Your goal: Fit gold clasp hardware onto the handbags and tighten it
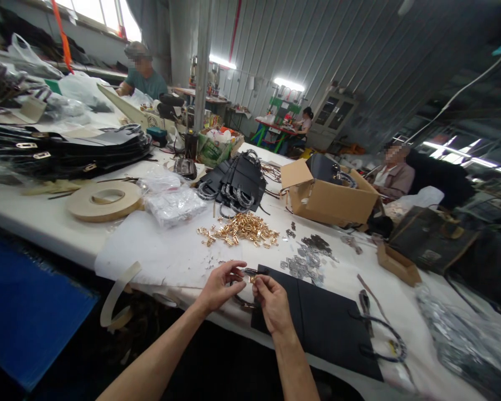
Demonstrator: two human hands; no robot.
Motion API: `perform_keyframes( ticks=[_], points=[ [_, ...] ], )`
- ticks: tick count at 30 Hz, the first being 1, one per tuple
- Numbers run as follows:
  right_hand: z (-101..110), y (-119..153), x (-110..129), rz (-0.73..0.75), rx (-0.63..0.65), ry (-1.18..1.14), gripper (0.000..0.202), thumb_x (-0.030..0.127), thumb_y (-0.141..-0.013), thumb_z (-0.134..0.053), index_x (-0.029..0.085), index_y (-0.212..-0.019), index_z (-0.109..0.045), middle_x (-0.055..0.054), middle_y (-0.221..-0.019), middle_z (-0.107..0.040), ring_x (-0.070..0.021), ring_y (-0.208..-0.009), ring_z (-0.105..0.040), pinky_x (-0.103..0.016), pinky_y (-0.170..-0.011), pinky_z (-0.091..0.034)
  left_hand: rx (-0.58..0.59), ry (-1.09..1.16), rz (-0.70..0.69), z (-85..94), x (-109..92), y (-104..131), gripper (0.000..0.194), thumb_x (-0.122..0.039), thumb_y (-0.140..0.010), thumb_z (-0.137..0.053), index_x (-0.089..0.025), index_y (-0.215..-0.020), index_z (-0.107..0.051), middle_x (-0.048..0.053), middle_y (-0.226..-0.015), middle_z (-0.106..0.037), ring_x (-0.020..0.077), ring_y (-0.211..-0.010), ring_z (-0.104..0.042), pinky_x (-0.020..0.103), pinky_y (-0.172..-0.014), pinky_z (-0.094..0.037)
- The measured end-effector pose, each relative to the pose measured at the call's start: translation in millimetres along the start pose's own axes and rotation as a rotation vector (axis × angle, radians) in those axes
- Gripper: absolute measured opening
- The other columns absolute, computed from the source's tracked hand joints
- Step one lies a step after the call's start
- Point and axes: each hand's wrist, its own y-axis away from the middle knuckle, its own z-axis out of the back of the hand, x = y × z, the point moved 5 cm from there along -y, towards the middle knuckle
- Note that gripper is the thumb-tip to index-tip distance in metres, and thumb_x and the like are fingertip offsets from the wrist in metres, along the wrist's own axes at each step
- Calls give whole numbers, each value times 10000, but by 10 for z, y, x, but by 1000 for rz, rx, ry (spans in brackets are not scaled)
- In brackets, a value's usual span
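My right hand [272, 303] pinches a small gold metal fitting [251, 279] between thumb and fingertips. My left hand [221, 287] is beside it with thumb and fingers apart; I see nothing held in it. Under and beside my right hand lies a flat black bag panel [321, 314] with a plastic-wrapped handle [394, 340] at its right end. Another dark handle loop [242, 302] shows beneath my hands, partly hidden by them. Beyond them is a heap of gold fittings [250, 228]. Flat grey metal plates [303, 266] are scattered to its right.
Black bag pieces [234, 181] are stacked behind the gold heap. A cardboard box [334, 197] stands at the back right. On the left are a tape roll [104, 201], plastic bags [171, 200] and a black stack [62, 153]. Several people sit farther off.
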Motion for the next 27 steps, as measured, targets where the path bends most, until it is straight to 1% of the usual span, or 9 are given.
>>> perform_keyframes(
  ticks=[3,7,10,12,17,20,23,25,27],
  points=[
    [-44,152,16,-61,-31,-211,361,361,-624,-985,168,-854,-786,2,-759,-719,-69,-625,-599,-161,-604,-538,13,15,7,-43,2,65,426,-286,-833,-803,-157,-1220,-681,122,-1162,-701,194,-985,-667,351,-909,-587],
    [-90,343,22,-59,-90,-383,337,306,-635,-988,198,-890,-796,-6,-841,-761,-81,-708,-671,-153,-669,-588,56,39,56,-242,-111,249,442,-318,-854,-796,-169,-1252,-674,115,-1159,-716,195,-954,-681,343,-883,-594],
    [-158,496,-19,-90,-89,-470,331,282,-654,-980,202,-918,-798,-16,-906,-778,-80,-734,-693,-148,-699,-600,15,47,67,-365,-261,376,483,-331,-894,-753,-196,-1341,-631,104,-1182,-708,189,-935,-694,359,-906,-594],
    [-210,598,-48,-131,-69,-494,327,272,-669,-971,196,-934,-797,-21,-936,-778,-61,-690,-677,-122,-655,-584,-20,18,71,-396,-347,433,459,-344,-931,-705,-214,-1363,-622,93,-1180,-704,172,-889,-697,339,-870,-601],
    [-277,789,-25,-151,-7,-444,300,292,-673,-964,184,-884,-781,0,-812,-734,-57,-589,-611,-129,-543,-540,6,-155,-16,-383,-549,509,258,-351,-962,-660,-191,-1147,-741,99,-1102,-712,200,-921,-692,300,-793,-600],
    [-270,851,49,-89,34,-335,298,343,-712,-935,194,-895,-753,-2,-799,-714,-79,-587,-604,-176,-551,-543,9,-270,-110,-372,-702,550,184,-313,-960,-671,-199,-1078,-755,88,-1047,-727,210,-959,-693,325,-861,-589],
    [-227,903,149,8,38,-169,327,375,-806,-862,232,-1064,-721,-25,-919,-731,-119,-687,-656,-222,-627,-568,18,-374,-171,-387,-848,589,164,-270,-963,-672,-215,-1095,-751,75,-1035,-744,201,-952,-703,329,-881,-584],
    [-186,949,253,129,15,-55,326,360,-855,-817,244,-1138,-703,-47,-1012,-726,-154,-799,-687,-255,-706,-586,9,-426,-229,-391,-944,611,173,-241,-960,-674,-217,-1114,-747,75,-1036,-756,197,-931,-713,316,-848,-591],
    [-158,1016,386,292,1,30,231,314,-878,-794,242,-1083,-717,-53,-1047,-701,-172,-876,-690,-276,-770,-591,0,-469,-308,-394,-1036,628,190,-209,-950,-682,-217,-1130,-745,74,-1035,-764,192,-918,-723,299,-821,-597]
  ],
)
